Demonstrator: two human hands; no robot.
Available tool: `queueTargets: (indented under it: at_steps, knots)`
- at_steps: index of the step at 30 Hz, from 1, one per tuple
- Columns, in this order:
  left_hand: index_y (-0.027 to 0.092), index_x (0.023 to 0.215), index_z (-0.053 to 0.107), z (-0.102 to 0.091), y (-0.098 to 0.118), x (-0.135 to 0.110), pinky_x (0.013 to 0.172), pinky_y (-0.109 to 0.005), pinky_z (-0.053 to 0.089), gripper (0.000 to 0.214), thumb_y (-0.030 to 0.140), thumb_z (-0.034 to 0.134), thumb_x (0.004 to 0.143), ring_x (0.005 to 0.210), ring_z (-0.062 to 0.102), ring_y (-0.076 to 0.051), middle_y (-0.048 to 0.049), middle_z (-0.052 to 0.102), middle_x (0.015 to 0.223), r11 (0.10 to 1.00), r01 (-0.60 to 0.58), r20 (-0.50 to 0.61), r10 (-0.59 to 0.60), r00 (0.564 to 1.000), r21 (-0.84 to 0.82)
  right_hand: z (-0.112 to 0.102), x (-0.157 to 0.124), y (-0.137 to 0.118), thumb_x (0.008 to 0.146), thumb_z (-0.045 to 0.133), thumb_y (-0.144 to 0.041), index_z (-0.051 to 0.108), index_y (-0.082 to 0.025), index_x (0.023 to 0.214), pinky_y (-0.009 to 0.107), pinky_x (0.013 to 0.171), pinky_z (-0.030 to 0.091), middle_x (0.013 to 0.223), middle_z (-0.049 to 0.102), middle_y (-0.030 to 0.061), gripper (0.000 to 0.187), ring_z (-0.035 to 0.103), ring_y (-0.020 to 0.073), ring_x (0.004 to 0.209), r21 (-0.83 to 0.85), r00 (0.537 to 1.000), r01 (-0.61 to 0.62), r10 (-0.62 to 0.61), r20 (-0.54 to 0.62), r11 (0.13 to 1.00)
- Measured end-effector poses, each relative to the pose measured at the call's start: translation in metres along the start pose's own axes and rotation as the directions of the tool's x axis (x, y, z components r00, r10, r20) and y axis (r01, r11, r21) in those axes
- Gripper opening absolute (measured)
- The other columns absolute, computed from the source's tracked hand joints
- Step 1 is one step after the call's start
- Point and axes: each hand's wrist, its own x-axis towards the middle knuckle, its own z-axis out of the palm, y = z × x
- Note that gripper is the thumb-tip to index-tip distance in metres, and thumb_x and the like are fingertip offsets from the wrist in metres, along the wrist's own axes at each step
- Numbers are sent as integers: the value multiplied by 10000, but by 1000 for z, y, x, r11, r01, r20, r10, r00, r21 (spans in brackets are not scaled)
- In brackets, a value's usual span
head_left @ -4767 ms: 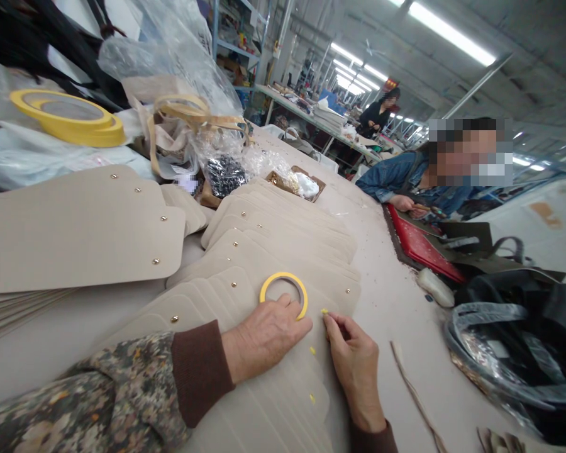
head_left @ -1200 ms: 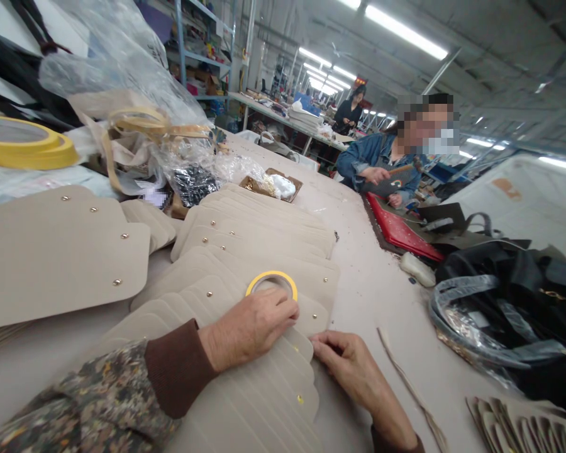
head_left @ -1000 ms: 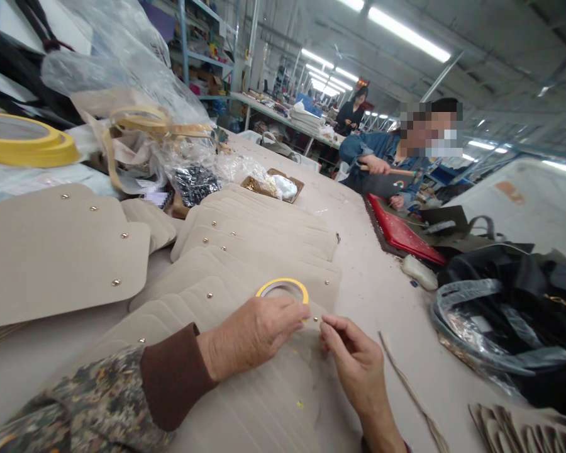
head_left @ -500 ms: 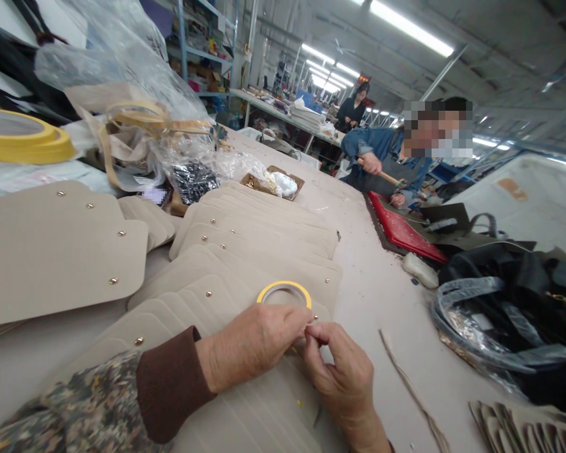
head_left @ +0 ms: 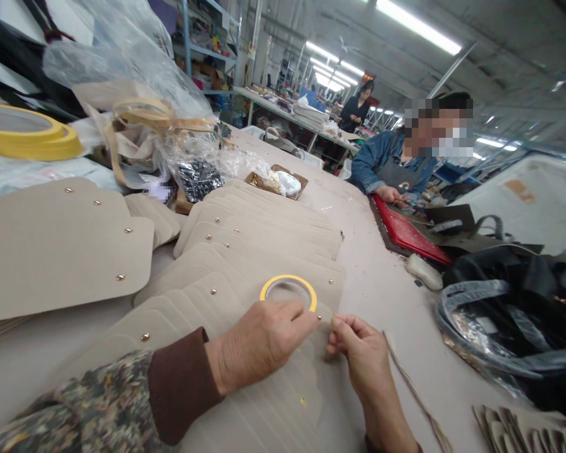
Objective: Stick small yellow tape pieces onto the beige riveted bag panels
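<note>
In front of me, a narrow roll of yellow tape [head_left: 288, 277] stands above the beige panels, its ring partly hidden behind my left hand [head_left: 268, 340]. The fingers of that hand are closed on the roll. To its right, my right hand [head_left: 361, 352] has thumb and fingertips pinched together; what lies between them is too small to make out. A gap separates the two hands. Beneath them fans a row of overlapping beige panels [head_left: 170, 327] with rounded corners and small metal studs. A small yellow scrap [head_left: 303, 401] lies on the lower panels.
At left lie a stack of larger studded panels [head_left: 61, 251] and big yellow tape rolls [head_left: 33, 145]. Beyond are plastic wrapping and a small parts box [head_left: 276, 181]. Right, black bags [head_left: 514, 283] and a thin cord [head_left: 417, 393]. A co-worker [head_left: 391, 163] works by a red pad [head_left: 408, 229].
My right hand has moved right, away from my left hand, which it was touching. The co-worker's raised hand with the hammer has come down.
</note>
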Motion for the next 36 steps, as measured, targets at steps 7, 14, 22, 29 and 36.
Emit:
queueTargets:
  at_steps: [7,14,22,29,36]
  knots:
    - [189,873,520,10,-16,3,653,-333,469,81,121,535,912,820,540,-234,-48,582,877,989,81,244,-109,964,120,-8,12,11,621,781,-539,699,-107,781,183,452,447,564,644,8,468,546,83,431,-146,996,-63,72,61,987]
    - [188,885,517,8,-13,3,666,-351,487,88,121,490,934,817,533,-234,-51,576,887,993,86,267,-106,958,83,4,11,12,716,673,-553,693,-145,749,206,433,429,536,578,-14,410,497,106,451,-351,998,50,-30,61,935]
    - [187,894,518,6,-15,1,640,-338,474,88,107,495,922,827,524,-239,-56,575,902,992,93,269,-113,956,86,9,12,12,784,585,-495,700,-177,815,229,451,434,527,611,1,340,548,149,473,-583,982,174,-188,37,794]
    - [186,891,519,7,-16,-1,642,-345,452,122,73,477,904,824,514,-245,-63,564,890,987,113,263,-140,955,115,-4,5,23,786,619,-547,635,-185,892,230,432,456,557,629,-14,377,591,158,492,-382,993,116,-118,18,917]
    - [189,899,516,4,-15,-1,713,-394,434,118,88,457,905,810,495,-254,-69,550,881,985,79,231,-114,966,154,4,0,24,815,591,-432,749,-193,815,298,733,516,822,755,69,286,684,201,737,-588,898,396,-431,87,705]
